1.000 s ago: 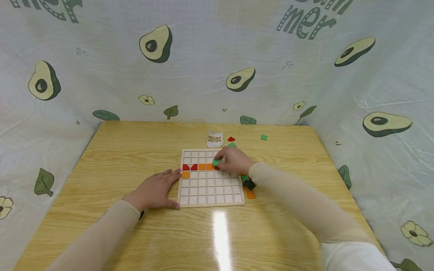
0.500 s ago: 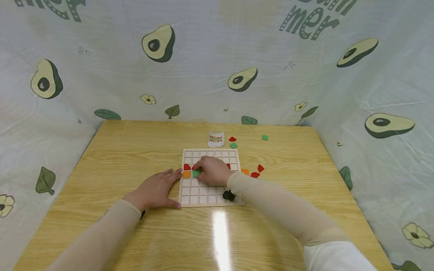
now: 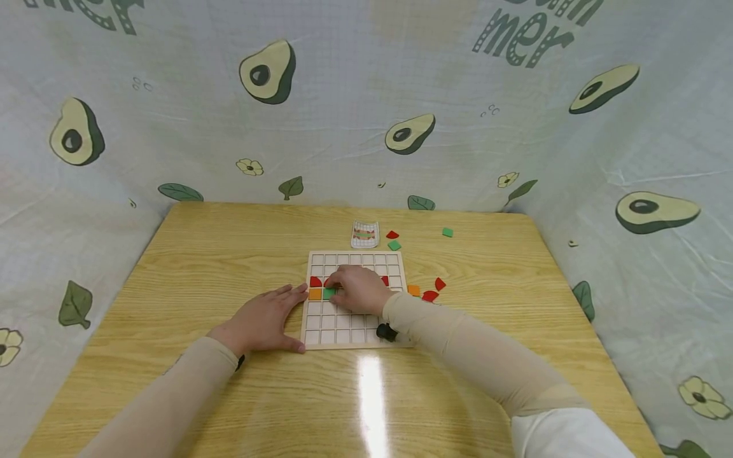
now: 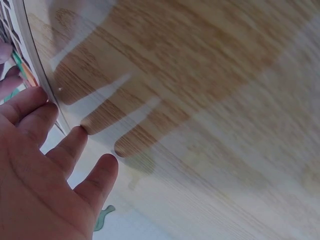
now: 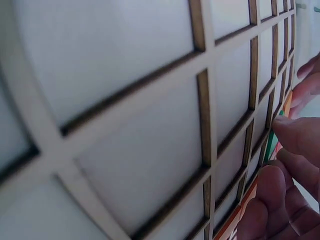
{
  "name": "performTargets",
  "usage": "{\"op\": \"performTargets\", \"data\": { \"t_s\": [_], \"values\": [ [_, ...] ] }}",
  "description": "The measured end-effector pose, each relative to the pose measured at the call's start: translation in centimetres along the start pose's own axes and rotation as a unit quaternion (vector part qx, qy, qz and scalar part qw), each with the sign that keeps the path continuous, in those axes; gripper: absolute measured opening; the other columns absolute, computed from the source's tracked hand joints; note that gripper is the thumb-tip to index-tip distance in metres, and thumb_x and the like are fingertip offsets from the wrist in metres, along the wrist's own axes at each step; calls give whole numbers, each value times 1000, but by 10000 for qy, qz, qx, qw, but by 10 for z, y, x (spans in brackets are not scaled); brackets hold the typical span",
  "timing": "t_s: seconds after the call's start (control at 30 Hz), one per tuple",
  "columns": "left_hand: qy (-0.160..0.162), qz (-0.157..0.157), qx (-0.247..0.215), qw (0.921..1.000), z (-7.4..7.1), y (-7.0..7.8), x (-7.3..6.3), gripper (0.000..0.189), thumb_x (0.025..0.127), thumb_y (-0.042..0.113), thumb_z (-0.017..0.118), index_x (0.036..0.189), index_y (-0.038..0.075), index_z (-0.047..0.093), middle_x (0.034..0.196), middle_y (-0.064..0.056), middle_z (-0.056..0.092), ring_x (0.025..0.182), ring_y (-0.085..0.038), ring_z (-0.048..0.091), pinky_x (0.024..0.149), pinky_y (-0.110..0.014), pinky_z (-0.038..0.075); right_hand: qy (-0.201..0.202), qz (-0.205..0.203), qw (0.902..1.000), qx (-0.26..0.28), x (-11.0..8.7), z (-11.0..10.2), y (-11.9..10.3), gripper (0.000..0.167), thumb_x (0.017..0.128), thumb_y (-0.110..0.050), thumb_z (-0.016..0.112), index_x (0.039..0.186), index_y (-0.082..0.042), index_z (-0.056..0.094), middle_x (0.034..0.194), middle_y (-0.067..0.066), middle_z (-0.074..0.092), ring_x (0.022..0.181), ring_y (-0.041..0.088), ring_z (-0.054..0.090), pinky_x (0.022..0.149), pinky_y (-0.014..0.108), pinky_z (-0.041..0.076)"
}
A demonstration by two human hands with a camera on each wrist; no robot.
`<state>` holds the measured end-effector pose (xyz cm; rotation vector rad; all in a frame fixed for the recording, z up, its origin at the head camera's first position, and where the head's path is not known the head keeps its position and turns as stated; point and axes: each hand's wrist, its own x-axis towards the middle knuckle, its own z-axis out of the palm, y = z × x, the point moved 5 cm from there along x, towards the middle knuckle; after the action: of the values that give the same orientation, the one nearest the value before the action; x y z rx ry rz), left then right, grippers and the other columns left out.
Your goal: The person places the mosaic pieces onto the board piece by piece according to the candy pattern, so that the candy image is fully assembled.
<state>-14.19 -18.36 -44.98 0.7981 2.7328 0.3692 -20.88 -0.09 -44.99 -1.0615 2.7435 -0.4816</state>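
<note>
A pale wooden grid board [image 3: 342,322] lies on the table. My left hand [image 3: 263,320], fingers spread, touches the board's left edge with its fingertips and thumb; the left wrist view shows those fingers [image 4: 70,150] straight beside the rim. Over the board, my right hand [image 3: 362,289] pinches a green square tile [image 3: 329,294] at a cell right of an orange square tile [image 3: 315,294]. Thumb and fingers flank that tile's green edge [image 5: 272,142] in the right wrist view. A red quarter-round piece [image 3: 315,282] fills the cell above the orange one. My right hand hides part of that row.
Behind the board lies a pattern card [image 3: 365,235], near a red piece [image 3: 392,235] and a green tile [image 3: 394,245]. Another green tile [image 3: 448,233] is farther right. An orange tile [image 3: 414,290] and red pieces [image 3: 439,284] lie right of the board, partly covered by my sleeve.
My right hand has carried the green tile left and nearer to me, from the upper row to the cell beside the orange tile. My left hand has stayed at the board's edge.
</note>
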Motion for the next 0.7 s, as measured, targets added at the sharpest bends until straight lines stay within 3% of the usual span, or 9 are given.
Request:
{"op": "performTargets", "data": {
  "t_s": [0.13,0.33,0.53,0.7],
  "values": [
    [-48,-37,-1,10000,-1,0,0,106,72,67,77,152,6,41,160,-7,31,144,-37,30,108,-60,32,31,-6,9999,161,-1,-1,5,27,91,-27,72,118,-22,74,110,-11,65,93,7,60,78,27,51],
    [-82,-76,41,9999,-1,0,0,106,72,67,77,152,7,41,161,-7,31,144,-37,30,109,-60,32,36,120,9994,331,-10,-20,24,25,92,-23,71,117,-20,74,108,-10,66,90,8,59,79,27,50],
    [-83,-84,33,9999,0,1,1,107,72,67,78,153,8,41,161,-6,31,145,-37,29,110,-59,31,198,515,9972,504,-27,-43,67,25,91,-20,72,116,-15,74,107,-5,68,86,11,61,78,30,51],
    [-105,-92,75,9999,0,1,2,107,71,67,78,153,9,40,161,-5,29,145,-36,29,110,-58,31,482,916,9925,654,-48,-60,119,26,91,-17,72,116,-10,74,108,0,69,80,17,61,73,34,53]
  ]
}}
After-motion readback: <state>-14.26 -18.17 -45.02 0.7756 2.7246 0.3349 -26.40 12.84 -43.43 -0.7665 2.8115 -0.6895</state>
